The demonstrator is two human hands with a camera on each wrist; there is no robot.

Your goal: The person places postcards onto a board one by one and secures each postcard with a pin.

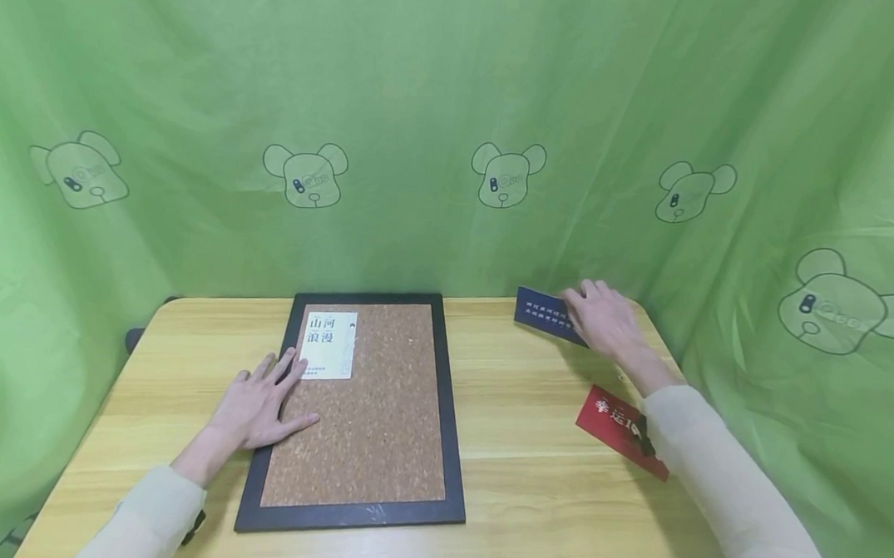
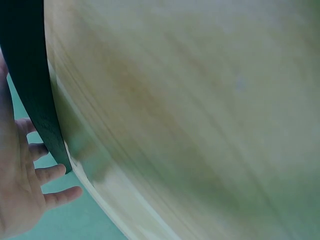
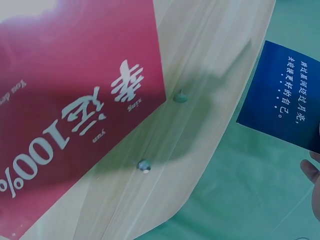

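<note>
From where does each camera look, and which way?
Head-worn: looks forward and down at the corkboard; left hand, right hand, sleeves show.
On left wrist: faces the table and black frame; left hand shows.
On right wrist: faces red card and blue card; right hand's fingers show.
Head and right wrist views share both cards.

blue card (image 1: 539, 315) near the desk's (image 1: 512, 498) far right corner: i can't see the end hidden by the right hand (image 1: 605, 319); cut off in the right wrist view. red card (image 1: 616, 432), desk's right edge: part behind the sleeve (image 1: 730, 491); cut off in that view too. left hand (image 1: 257, 404) covers one corner of the white card (image 1: 337, 353); smallest print, can't read from here. left wrist view: desk blurred, black frame (image 2: 27, 55) cut off. desk's near edge cut off in the head view.
</note>
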